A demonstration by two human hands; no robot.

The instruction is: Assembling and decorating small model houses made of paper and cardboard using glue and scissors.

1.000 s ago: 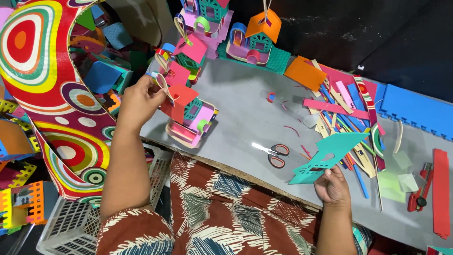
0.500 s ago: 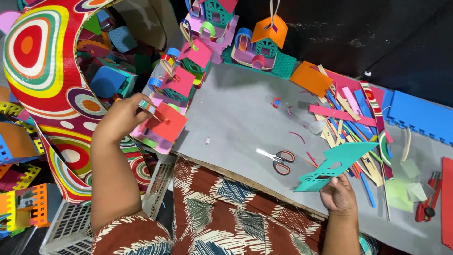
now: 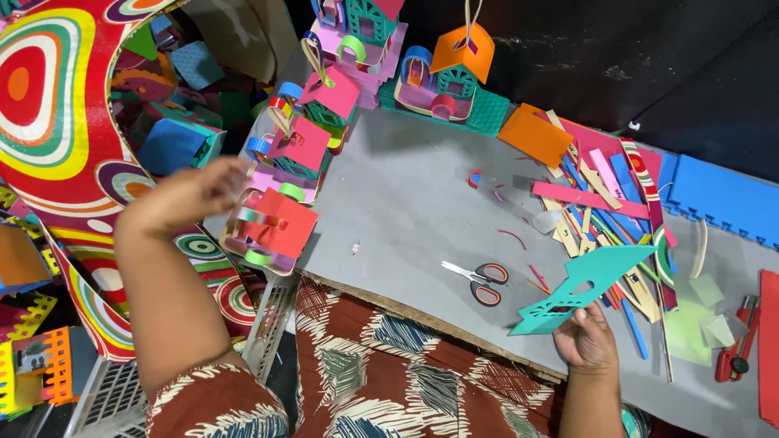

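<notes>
My left hand (image 3: pixel 191 199) is blurred at the left edge of the grey board (image 3: pixel 406 203), its fingers against a small foam house with a red roof (image 3: pixel 274 231); whether it grips the house is unclear. The house sits at the board's corner, last in a row of similar foam houses (image 3: pixel 312 130). Over the board's near edge, my right hand (image 3: pixel 586 341) holds up a teal foam cutout (image 3: pixel 580 288) with window holes. Scissors with red-and-black handles (image 3: pixel 480 281) lie between my hands.
A pile of coloured foam strips (image 3: pixel 604 203) covers the right of the board, with a blue foam mat (image 3: pixel 722 199) and a red cutter (image 3: pixel 734 353) beyond. More foam houses (image 3: pixel 454 73) stand at the back. A bright patterned bag (image 3: pixel 49 122) and a white basket (image 3: pixel 268 328) are at left.
My left hand carried the red-roofed house down and left off the board, then back up to the board's left corner. The right hand with the teal cutout barely shifted.
</notes>
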